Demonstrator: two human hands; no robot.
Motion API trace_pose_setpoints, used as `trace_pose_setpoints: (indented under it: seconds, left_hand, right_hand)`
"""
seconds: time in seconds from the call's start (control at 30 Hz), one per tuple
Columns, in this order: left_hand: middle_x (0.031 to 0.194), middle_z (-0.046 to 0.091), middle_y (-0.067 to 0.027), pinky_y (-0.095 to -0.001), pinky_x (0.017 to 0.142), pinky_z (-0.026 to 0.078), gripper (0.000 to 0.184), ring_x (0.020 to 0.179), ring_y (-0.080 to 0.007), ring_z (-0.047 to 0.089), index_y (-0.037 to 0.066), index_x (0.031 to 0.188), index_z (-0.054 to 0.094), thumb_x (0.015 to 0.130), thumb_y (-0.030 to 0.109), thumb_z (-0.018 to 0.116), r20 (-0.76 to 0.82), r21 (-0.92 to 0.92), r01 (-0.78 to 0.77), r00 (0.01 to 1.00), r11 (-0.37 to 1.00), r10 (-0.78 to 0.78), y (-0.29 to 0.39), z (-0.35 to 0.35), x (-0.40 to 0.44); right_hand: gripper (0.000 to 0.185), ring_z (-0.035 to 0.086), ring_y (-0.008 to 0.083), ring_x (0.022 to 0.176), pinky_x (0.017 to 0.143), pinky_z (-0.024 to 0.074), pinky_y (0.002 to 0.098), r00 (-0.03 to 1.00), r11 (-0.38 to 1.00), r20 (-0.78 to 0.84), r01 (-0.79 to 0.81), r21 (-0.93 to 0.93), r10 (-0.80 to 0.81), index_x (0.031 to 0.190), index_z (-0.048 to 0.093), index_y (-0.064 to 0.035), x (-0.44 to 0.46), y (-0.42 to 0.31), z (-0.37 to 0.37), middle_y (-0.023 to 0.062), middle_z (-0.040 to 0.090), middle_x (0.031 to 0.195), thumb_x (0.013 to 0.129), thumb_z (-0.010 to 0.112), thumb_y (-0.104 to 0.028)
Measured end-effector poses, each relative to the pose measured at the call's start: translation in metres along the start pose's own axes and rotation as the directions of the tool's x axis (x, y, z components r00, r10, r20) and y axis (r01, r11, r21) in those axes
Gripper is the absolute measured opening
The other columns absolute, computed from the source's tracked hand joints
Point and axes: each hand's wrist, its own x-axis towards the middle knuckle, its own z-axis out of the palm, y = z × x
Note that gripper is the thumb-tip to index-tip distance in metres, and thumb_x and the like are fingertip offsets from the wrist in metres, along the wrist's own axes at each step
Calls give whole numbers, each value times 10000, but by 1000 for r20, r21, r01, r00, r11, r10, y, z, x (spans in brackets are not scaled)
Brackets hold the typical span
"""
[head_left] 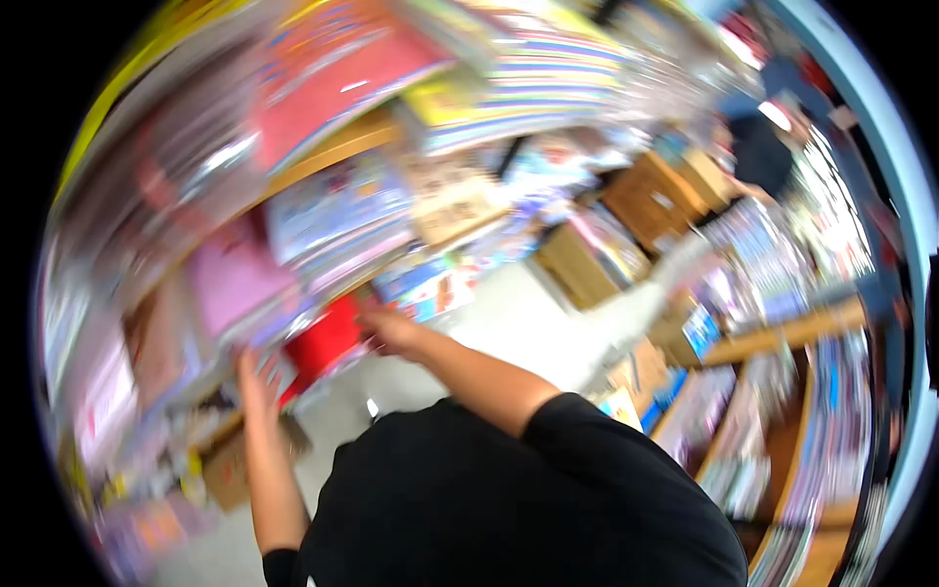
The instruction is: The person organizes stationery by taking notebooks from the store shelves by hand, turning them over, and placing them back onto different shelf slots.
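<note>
My left hand (256, 377) is raised beside the front edge of a shelf, next to a pink stack (235, 269); its fingers look spread and nothing shows in them. A bright red item (325, 342) lies between my two hands, below the shelf's stacks. Close to its right end is my right hand (389, 331), fingers curled, though blur hides whether they grip it. Above, a stack of bluish books or packs (342, 210) rests on the shelf.
Striped stacks (528, 78) fill the upper shelf. Cardboard boxes (577, 264) stand on the pale floor (518, 318) ahead. Another box (235, 470) is at lower left. Shelves of upright books (831, 421) line the right. A person in dark clothes (761, 152) is at the upper right.
</note>
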Motion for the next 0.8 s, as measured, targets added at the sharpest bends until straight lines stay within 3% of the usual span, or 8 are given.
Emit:
trace_pose_setpoints:
  seconds: [0.13, 0.3, 0.37, 0.47, 0.53, 0.6, 0.7, 0.8]
  left_hand:
    - [1509, 366, -111, -459, 995, 334, 906, 1283, -335, 463, 230, 1562, 169, 841, 504, 643, 16, 89, -31, 999, 996, 30, 1, -12, 20]
    - [1495, 379, -114, -431, 949, 346, 897, 1277, -334, 466, 228, 1549, 159, 837, 478, 645, -31, 170, -53, 998, 984, 60, 8, -5, 24]
    - [1489, 390, -118, -437, 946, 339, 892, 1270, -343, 468, 225, 1553, 153, 847, 497, 625, -3, 153, -13, 1000, 988, 14, 7, -17, 31]
    - [1481, 404, -134, -514, 1077, 306, 930, 1318, -339, 455, 180, 1563, 106, 855, 484, 626, 69, 161, 39, 996, 986, -51, -1, -40, 54]
    - [1445, 440, -140, -511, 1084, 324, 659, 1262, -345, 520, 139, 1463, 299, 936, 424, 573, 213, 35, 81, 973, 996, -87, -22, -63, 76]
    - [1297, 536, -133, -483, 1022, 393, 605, 1147, -328, 602, 132, 1411, 332, 929, 381, 600, 215, 73, 83, 972, 994, -97, -1, -43, 51]
    - [1206, 569, -130, -436, 880, 486, 747, 1012, -291, 657, 140, 1452, 227, 836, 276, 626, 47, 189, 88, 994, 978, -99, 35, -3, 16]
    - [1206, 592, -110, -368, 811, 473, 731, 952, -259, 670, 193, 1453, 227, 830, 270, 602, 46, 299, 81, 994, 951, -99, 41, 4, 9]
  right_hand:
    - [225, 541, 143, 572, 521, 399, 298, 998, 936, -58, 36, 350, -17, 970, 546, -101, -11, -10, -34, 31, 589, 728, 904, 585, -312]
    - [165, 534, 125, 596, 557, 421, 266, 977, 903, -211, 101, 417, -12, 937, 597, -131, -23, -3, -52, 11, 588, 738, 905, 601, -293]
    - [187, 543, 131, 613, 566, 431, 276, 990, 938, -140, 67, 339, -20, 930, 609, -126, -23, 3, -40, 17, 596, 747, 897, 611, -310]
    - [297, 558, 180, 643, 632, 480, 323, 995, 992, -85, 67, 109, -58, 968, 626, -91, -6, 12, -16, 68, 619, 771, 912, 600, -381]
    - [377, 589, 188, 787, 722, 515, 387, 983, 966, 20, 181, -187, -180, 1152, 585, -116, 8, 22, 0, 77, 652, 954, 928, 553, -417]
    - [552, 599, 168, 844, 758, 500, 397, 996, 976, 69, 69, -207, -56, 1418, 424, -184, -10, -8, 35, 39, 651, 1034, 905, 577, -322]
    - [676, 609, 134, 799, 660, 491, 294, 987, 970, 125, 127, -206, -102, 1514, 321, -191, 1, -18, 62, 33, 645, 1065, 902, 604, -227]
    - [789, 612, 161, 822, 683, 488, 306, 993, 942, 44, 117, -315, -108, 1568, 172, -200, 11, -20, 80, 70, 629, 1176, 906, 602, -196]
